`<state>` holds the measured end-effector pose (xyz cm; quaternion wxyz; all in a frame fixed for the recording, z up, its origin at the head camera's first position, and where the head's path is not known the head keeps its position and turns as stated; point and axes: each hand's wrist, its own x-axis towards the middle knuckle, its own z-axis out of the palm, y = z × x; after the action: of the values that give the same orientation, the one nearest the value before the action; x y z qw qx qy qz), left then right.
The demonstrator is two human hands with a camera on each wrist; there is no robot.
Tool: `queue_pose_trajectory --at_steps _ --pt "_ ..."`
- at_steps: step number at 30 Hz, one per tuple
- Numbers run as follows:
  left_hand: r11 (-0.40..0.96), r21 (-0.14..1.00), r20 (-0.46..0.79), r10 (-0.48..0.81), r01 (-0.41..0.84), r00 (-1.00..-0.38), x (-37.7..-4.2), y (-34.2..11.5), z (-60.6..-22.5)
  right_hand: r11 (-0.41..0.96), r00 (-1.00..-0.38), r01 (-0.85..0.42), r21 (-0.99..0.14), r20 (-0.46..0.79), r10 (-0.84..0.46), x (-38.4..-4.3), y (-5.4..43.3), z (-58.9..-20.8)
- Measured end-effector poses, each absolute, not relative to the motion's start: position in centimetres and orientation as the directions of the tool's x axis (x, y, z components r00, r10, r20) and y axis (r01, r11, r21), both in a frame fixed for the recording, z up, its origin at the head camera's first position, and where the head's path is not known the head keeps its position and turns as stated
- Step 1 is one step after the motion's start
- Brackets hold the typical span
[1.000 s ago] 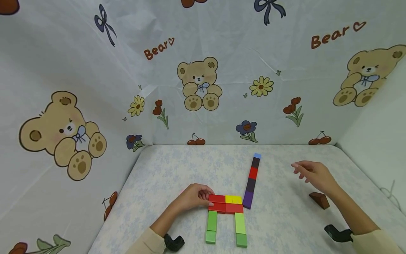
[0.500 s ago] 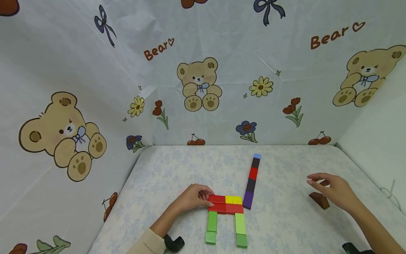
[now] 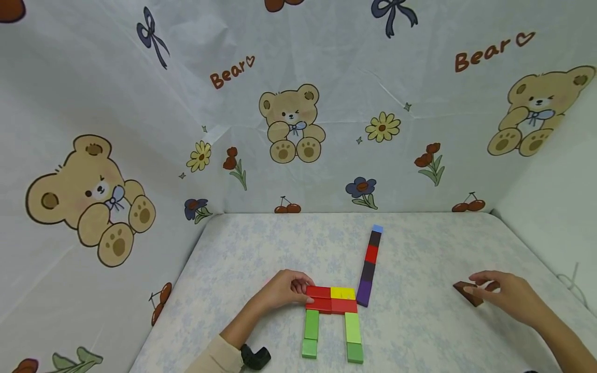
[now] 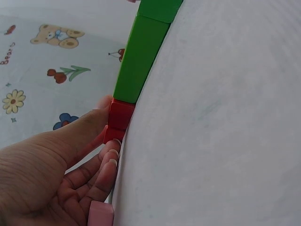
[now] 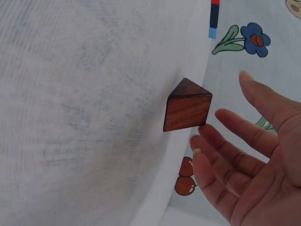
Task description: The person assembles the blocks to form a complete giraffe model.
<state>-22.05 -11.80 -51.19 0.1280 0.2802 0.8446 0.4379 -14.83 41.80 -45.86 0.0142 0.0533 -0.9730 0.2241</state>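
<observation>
My left hand (image 3: 283, 288) is at the left end of a flat block figure, its thumb and curled fingers pinching the stacked red blocks (image 3: 318, 304). In the left wrist view, the thumb lies on one side of the red blocks (image 4: 121, 114) and the fingertips on the other. A yellow block (image 3: 342, 293) sits at the right of the row, above another red one. Two green legs (image 3: 311, 325) run toward me. Over on the right, a dark brown wooden triangular block (image 5: 188, 111) lies on the cloth. My right hand (image 3: 510, 296) reaches over it, fingers spread, fingertips close to its edge.
From the row's right end, a strip of purple (image 3: 365, 293), black, red and blue blocks slants away toward the back. A pink block (image 4: 100, 214) lies by my left fingers. Behind the table stands a white bear-print sheet (image 3: 336, 62).
My right hand has come toward me and to the right, down to the brown triangular block. The left hand stays at the red blocks.
</observation>
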Motion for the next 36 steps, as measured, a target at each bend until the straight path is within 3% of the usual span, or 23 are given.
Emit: queue_pose_trajectory --at_steps 5,16,36 --pt "0.471 0.806 0.023 0.581 0.359 -0.814 -22.0 -11.8 -51.2 0.877 -0.994 -0.091 -0.471 -0.012 -0.110 -14.4 42.1 -46.1" --pt "0.468 0.802 0.030 0.591 0.372 -0.806 -22.3 -12.0 -51.5 0.878 -0.989 -0.141 -0.457 0.019 -0.149 -15.7 42.6 -47.2" --pt "0.457 0.802 0.042 0.600 0.385 -0.799 -22.3 -12.0 -51.6 0.837 -0.995 0.019 -0.547 -0.088 -0.035 -15.8 44.0 -47.2"
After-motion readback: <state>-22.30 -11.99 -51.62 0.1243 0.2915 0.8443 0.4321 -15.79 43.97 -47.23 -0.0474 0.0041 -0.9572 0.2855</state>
